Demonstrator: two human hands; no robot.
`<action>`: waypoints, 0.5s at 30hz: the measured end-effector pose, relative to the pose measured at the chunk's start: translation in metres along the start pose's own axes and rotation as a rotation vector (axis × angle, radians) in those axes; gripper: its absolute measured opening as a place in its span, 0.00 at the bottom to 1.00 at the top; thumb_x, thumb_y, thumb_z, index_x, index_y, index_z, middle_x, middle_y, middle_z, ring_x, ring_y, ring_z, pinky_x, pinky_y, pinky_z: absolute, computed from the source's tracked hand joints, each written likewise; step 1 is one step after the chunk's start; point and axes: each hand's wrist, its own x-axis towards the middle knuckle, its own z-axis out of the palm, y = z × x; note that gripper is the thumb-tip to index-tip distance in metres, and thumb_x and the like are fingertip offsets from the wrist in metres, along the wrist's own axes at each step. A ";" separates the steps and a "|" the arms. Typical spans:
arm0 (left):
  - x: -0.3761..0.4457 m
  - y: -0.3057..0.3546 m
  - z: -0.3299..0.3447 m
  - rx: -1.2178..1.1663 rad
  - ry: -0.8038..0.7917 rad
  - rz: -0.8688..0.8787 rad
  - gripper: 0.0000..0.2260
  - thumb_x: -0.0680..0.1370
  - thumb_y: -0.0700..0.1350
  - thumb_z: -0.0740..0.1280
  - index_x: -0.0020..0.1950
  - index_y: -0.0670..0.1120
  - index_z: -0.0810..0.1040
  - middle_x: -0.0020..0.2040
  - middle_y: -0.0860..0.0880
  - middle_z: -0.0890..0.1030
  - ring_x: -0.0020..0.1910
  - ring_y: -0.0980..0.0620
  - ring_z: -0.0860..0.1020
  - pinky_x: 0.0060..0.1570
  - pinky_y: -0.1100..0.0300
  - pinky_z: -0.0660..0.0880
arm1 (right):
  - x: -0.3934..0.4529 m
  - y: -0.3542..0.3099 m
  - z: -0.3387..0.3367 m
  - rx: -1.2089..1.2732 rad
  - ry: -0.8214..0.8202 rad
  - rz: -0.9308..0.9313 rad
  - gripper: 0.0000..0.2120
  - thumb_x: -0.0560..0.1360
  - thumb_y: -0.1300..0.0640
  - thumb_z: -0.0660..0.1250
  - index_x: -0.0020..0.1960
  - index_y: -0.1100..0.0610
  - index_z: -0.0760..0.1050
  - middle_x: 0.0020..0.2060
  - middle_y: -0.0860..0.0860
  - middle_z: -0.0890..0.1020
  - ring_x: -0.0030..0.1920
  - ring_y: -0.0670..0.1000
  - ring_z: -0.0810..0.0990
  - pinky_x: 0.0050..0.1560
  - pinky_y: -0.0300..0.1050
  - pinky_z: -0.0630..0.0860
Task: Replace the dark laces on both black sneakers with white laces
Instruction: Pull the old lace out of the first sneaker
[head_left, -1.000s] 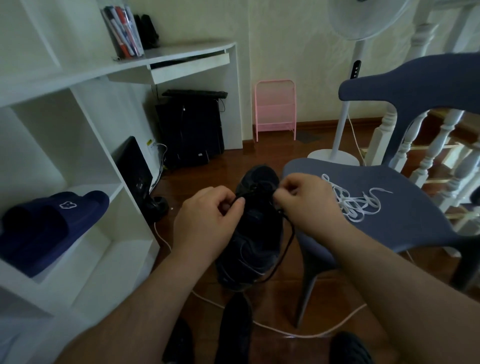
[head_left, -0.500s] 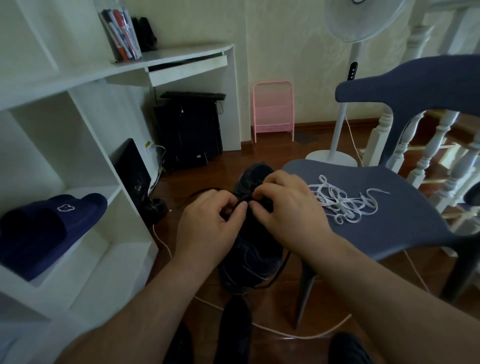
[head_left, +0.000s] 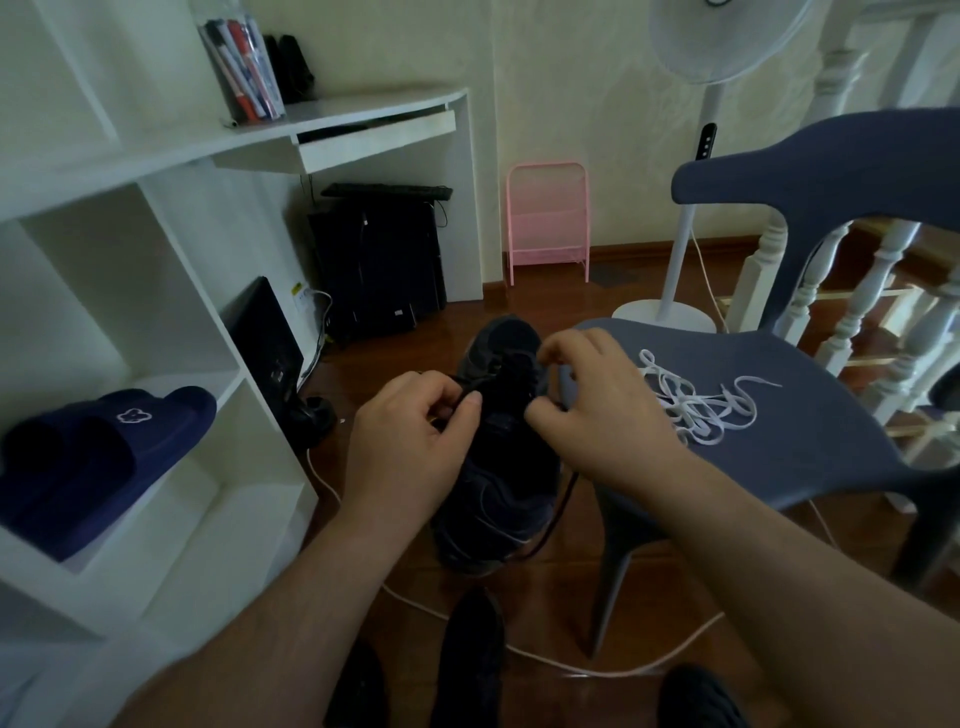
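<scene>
Now we find the right hand drawn apart from the left hand, whose fingers pinch the dark lace over the black fabric sneaker; right fingers curled, pinch unclear. Unlacing continues; tangled white flat laces wait on the grey-blue plastic chair.

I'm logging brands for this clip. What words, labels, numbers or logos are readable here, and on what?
No text can be read.
Navy slipper: a white outline emblem, a shape with no letters.
Markers in the clear holder: printing too blurred to read.
Computer tower: a small pale sticker, too small to read.
Black sneaker under both hands: no brand mark visible.
</scene>
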 end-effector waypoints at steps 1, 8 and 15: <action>-0.001 0.002 0.001 0.000 -0.003 0.010 0.09 0.80 0.52 0.72 0.42 0.51 0.81 0.38 0.57 0.76 0.37 0.59 0.76 0.35 0.64 0.72 | -0.001 -0.004 0.003 -0.027 -0.003 -0.052 0.14 0.72 0.43 0.65 0.57 0.45 0.74 0.57 0.46 0.72 0.59 0.51 0.73 0.58 0.50 0.75; -0.005 0.007 0.002 0.000 -0.034 0.054 0.09 0.80 0.52 0.70 0.42 0.51 0.79 0.38 0.57 0.75 0.38 0.58 0.75 0.35 0.65 0.71 | -0.001 -0.008 0.014 -0.076 0.041 -0.171 0.06 0.78 0.48 0.68 0.50 0.49 0.80 0.52 0.46 0.77 0.53 0.52 0.74 0.55 0.50 0.74; 0.000 0.001 -0.006 0.003 0.037 -0.026 0.09 0.79 0.50 0.72 0.40 0.50 0.80 0.36 0.55 0.77 0.38 0.58 0.76 0.36 0.66 0.71 | 0.013 0.028 -0.015 0.032 0.080 0.227 0.08 0.77 0.52 0.69 0.39 0.50 0.77 0.40 0.48 0.79 0.45 0.53 0.79 0.45 0.46 0.70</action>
